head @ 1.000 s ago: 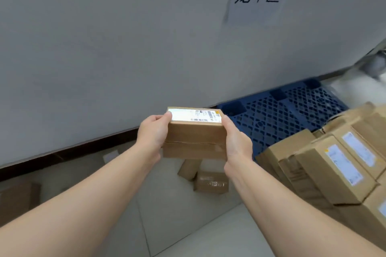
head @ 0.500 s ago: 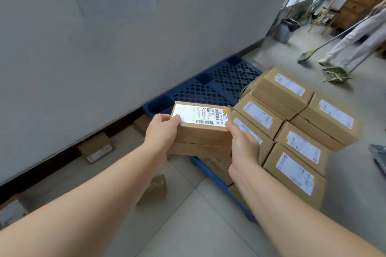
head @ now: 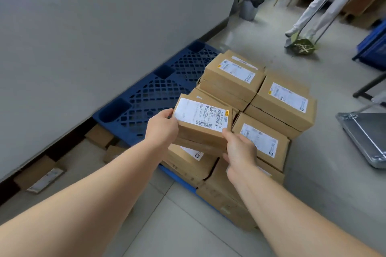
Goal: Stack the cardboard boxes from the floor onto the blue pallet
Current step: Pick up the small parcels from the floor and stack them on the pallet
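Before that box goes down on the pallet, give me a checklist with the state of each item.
1. Hold: left grip and right grip each hold one end of the labelled box: ok.
2. Load: a second box seems to sit under it, but whether both grips hold it: cannot tell.
3. Free spot: the bare grid of the blue pallet shows on the wall side: ok.
4. Stacked boxes lie flat, labels up: ok.
5. Way clear: the person sweeping stands apart from the pallet: ok.
6. Floor cleared: floor boxes lie by the wall: not ok.
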The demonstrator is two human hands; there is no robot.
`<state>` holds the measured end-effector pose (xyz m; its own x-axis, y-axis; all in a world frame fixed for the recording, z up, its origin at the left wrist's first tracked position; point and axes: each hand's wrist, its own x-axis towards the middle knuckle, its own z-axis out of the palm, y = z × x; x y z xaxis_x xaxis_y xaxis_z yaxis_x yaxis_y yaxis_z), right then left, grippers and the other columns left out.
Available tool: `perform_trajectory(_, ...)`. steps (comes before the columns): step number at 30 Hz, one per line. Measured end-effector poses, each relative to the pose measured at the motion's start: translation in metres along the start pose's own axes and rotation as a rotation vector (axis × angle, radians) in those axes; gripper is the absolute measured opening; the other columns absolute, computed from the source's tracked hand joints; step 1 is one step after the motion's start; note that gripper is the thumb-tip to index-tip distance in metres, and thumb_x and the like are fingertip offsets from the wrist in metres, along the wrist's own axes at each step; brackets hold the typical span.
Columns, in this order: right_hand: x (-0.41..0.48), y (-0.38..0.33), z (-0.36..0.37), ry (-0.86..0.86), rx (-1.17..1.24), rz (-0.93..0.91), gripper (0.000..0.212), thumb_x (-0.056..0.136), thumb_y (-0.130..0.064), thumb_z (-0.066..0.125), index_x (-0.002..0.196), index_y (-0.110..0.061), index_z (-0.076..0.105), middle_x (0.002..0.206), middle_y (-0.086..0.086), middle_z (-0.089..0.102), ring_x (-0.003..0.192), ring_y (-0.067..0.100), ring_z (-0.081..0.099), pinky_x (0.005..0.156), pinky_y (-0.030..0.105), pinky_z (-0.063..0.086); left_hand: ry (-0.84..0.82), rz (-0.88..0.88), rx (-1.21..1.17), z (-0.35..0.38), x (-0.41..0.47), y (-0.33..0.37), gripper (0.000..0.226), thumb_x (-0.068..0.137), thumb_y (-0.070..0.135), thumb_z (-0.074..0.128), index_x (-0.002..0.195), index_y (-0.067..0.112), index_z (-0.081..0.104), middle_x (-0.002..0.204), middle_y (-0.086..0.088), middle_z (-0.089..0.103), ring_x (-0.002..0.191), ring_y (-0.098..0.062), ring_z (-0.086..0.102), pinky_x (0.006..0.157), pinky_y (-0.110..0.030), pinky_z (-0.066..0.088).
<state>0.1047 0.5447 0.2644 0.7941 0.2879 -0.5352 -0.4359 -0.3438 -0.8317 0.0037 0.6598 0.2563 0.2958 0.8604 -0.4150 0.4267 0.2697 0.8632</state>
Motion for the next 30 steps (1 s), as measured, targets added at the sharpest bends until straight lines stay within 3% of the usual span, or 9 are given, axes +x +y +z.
perform_trajectory(3,0.021,-0.005,-0.005,0.02,0.022,0.018,0.022,0.091,-0.022,0.065,0.071,-0.024,0.057,0.074,-0.012,0.052,0.08,0.015,0.052,0.088,0.034,0.048,-0.035,-0.025,-0.022,0.021,0.016,0.008,0.037,0.096,0.013,0.042,0.127,0.026,0.058,0.114,0.009,0.059,0.094,-0.013,0.054,0.068,-0.025,0.042)
perform_trajectory(5,0.033,-0.005,-0.007,0.041,0.048,0.029,0.011,0.091,-0.022,0.065,0.101,-0.02,0.067,0.089,-0.011,0.058,0.096,0.019,0.056,0.094,0.034,0.048,-0.071,-0.043,-0.014,0.032,0.027,0.01,0.037,0.094,0.011,0.043,0.126,0.024,0.059,0.108,0.009,0.063,0.084,-0.008,0.055,0.061,-0.021,0.043)
perform_trajectory(7,0.048,-0.005,-0.006,0.06,0.057,0.05,0.038,0.091,-0.021,0.065,0.128,-0.016,0.058,0.115,-0.004,0.06,0.105,0.018,0.055,0.101,0.038,0.047,-0.084,-0.051,-0.008,0.044,0.039,0.013,0.033,0.095,0.01,0.042,0.12,0.024,0.059,0.09,0.012,0.06,0.071,-0.005,0.049,0.06,-0.02,0.038)
perform_trajectory(9,0.064,-0.008,-0.005,0.074,0.048,0.054,0.043,0.092,-0.02,0.064,0.134,-0.016,0.054,0.129,-0.001,0.056,0.105,0.017,0.053,0.103,0.041,0.046,-0.102,-0.047,0.007,0.054,0.05,0.019,0.038,0.096,0.01,0.042,0.129,0.02,0.056,0.086,0.013,0.057,0.068,-0.007,0.044,0.06,-0.022,0.035)
perform_trajectory(14,0.1,-0.013,0.005,0.09,0.057,0.108,0.045,0.095,-0.021,0.059,0.139,-0.021,0.049,0.137,-0.003,0.052,0.119,0.024,0.054,0.105,0.039,0.042,-0.182,-0.016,0.08,0.071,0.078,0.036,0.047,0.098,0.009,0.04,0.144,0.018,0.041,0.13,0.004,0.053,0.089,-0.01,0.046,0.076,-0.022,0.035)
perform_trajectory(18,0.123,-0.017,0.012,0.105,0.06,0.124,0.046,0.097,-0.017,0.055,0.142,-0.019,0.045,0.136,0.0,0.052,0.118,0.026,0.054,0.099,0.036,0.047,-0.195,-0.039,0.096,0.082,0.099,0.039,0.049,0.098,0.012,0.04,0.145,0.023,0.039,0.096,0.019,0.054,0.07,0.001,0.041,0.06,-0.015,0.032)
perform_trajectory(22,0.14,-0.019,0.016,0.138,0.06,0.105,0.044,0.098,-0.016,0.052,0.142,-0.02,0.046,0.125,-0.004,0.055,0.102,0.02,0.059,0.084,0.03,0.05,-0.202,-0.028,0.102,0.089,0.111,0.041,0.048,0.097,0.014,0.041,0.144,0.025,0.041,0.139,0.006,0.049,0.109,-0.012,0.052,0.086,-0.025,0.035)
perform_trajectory(27,0.144,-0.018,0.02,0.159,0.054,0.098,0.042,0.098,-0.016,0.052,0.14,-0.019,0.048,0.137,0.0,0.053,0.119,0.021,0.054,0.094,0.032,0.046,-0.179,-0.012,0.1,0.092,0.114,0.043,0.047,0.098,0.011,0.04,0.144,0.02,0.042,0.143,0.001,0.047,0.125,-0.018,0.046,0.087,-0.025,0.034)
perform_trajectory(30,0.142,-0.014,0.02,0.182,0.066,0.092,0.046,0.098,-0.02,0.055,0.142,-0.019,0.044,0.14,0.001,0.049,0.121,0.024,0.054,0.089,0.029,0.044,-0.175,-0.012,0.106,0.091,0.111,0.043,0.047,0.099,0.012,0.04,0.145,0.019,0.041,0.144,0.001,0.046,0.128,-0.019,0.045,0.089,-0.025,0.034)
